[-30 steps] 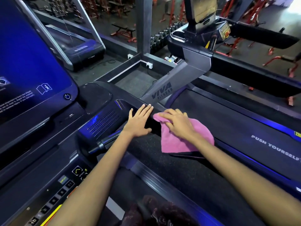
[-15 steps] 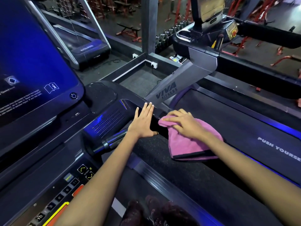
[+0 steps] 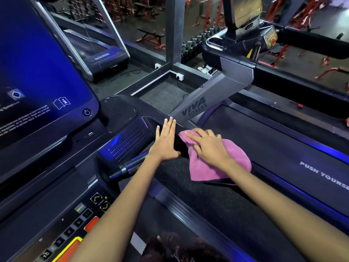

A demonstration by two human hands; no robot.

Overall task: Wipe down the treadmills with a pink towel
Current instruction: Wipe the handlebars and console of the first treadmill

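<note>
Now, at the far left the blue console screen [image 3: 37, 76] glows above the button panel [image 3: 75, 229]. Right of it, the left hand [image 3: 165, 142] rests flat with straight fingers on the treadmill's handrail [image 3: 188, 178], where it lay a second ago. Just beside it, the right hand [image 3: 209, 146] presses the pink towel [image 3: 221, 165] onto the rail, fingers spread and lightly curled over the cloth. The towel has barely shifted, so this stretch is likely mid-wipe; the rail nearer the person probably remains.

Pink towel [image 3: 222, 163] partly under right hand [image 3: 209, 146], screen [image 3: 37, 72] cut off left
</note>
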